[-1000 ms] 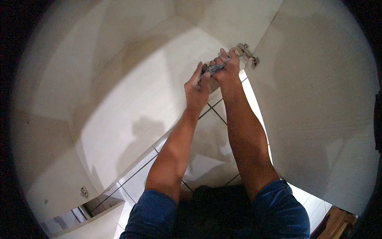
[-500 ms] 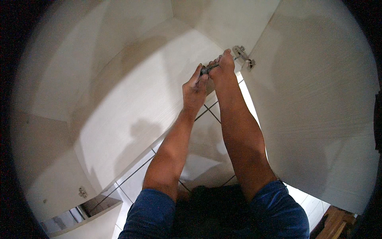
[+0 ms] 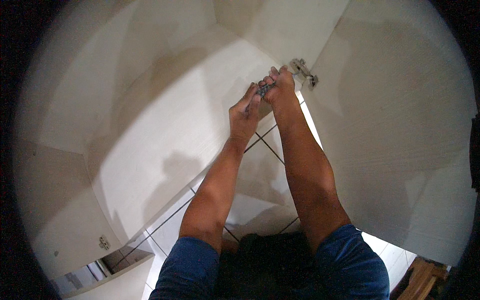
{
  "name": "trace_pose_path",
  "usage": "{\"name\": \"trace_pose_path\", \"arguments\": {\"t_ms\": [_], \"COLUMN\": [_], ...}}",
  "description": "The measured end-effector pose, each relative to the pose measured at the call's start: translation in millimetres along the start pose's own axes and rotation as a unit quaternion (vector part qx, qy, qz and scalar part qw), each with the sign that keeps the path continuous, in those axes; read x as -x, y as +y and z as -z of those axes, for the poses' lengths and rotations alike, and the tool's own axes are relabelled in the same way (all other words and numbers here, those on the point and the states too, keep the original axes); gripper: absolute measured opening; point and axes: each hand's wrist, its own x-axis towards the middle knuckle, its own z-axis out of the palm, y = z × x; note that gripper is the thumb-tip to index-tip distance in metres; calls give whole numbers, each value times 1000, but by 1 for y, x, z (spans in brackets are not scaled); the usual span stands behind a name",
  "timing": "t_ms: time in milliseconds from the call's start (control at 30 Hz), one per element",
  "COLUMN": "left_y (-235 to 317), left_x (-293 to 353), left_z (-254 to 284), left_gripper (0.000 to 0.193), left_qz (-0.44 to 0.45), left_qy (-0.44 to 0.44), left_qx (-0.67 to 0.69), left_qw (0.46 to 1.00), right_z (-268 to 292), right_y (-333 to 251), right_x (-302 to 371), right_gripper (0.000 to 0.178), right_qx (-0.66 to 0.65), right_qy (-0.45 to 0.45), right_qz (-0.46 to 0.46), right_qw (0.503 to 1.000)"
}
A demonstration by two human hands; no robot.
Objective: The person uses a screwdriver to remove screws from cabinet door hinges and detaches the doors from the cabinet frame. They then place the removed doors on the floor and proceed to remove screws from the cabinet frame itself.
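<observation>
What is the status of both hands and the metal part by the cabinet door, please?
Left hand and right hand together grip a small grey metal piece. Silver metal hinge on pale wooden cabinet door just beyond. Nothing in the way.

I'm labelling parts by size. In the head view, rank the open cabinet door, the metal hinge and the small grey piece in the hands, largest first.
1. Cabinet door.
2. Metal hinge.
3. Grey piece, though the left hand and right hand hide part of it, so its rank below the hinge is unsure.
</observation>
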Motion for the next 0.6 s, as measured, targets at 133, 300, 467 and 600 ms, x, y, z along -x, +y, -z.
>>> {"name": "trace_pose_path", "arguments": {"t_ms": [133, 300, 467, 600], "left_y": [-6, -8, -7, -7], "left_x": [1, -2, -1, 0], "left_z": [0, 0, -2, 0], "left_gripper": [34, 32, 32, 32], "left_qz": [-28, -48, -78, -58], "left_qy": [-13, -4, -21, -15], "left_qx": [-5, -29, -73, -86], "left_qw": [1000, 998, 994, 995], "right_z": [9, -14, 6, -6], "right_y": [3, 5, 1, 5], "right_x": [3, 13, 3, 6], "right_gripper": [46, 53, 52, 61], "right_qx": [-53, 45, -14, 13], "right_qy": [-79, 79, -108, 43], "right_qz": [1, 28, 1, 22], "right_qw": [995, 995, 994, 999]}}
